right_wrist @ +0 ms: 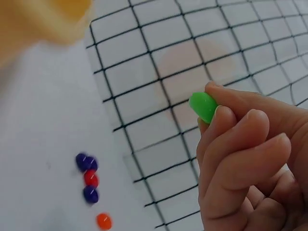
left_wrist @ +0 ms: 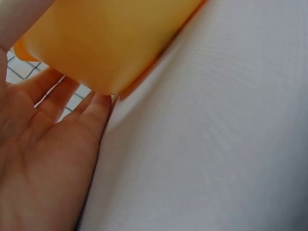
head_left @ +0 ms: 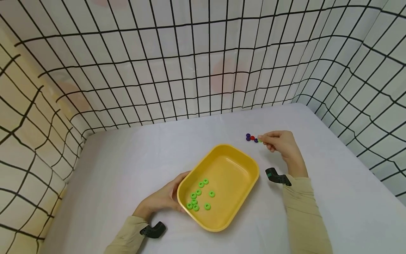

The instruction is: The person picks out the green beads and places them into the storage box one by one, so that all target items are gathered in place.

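Thumb and fingertips of my right hand pinch a green bead, held up off the cloth in the right wrist view. Close by on the cloth lie purple beads and a red bead, bunched in a short line; an orange bead shows just past them. A yellow tray sits slantwise at the middle, with several green ring-shaped beads at its near left end. My left hand grips that end, thumb and fingers spread around the corner; some fingers are hidden behind the wall.
White cloth covers the table. A black wire grid borders the back and both sides. Each wrist bears a black device, such as the right one.
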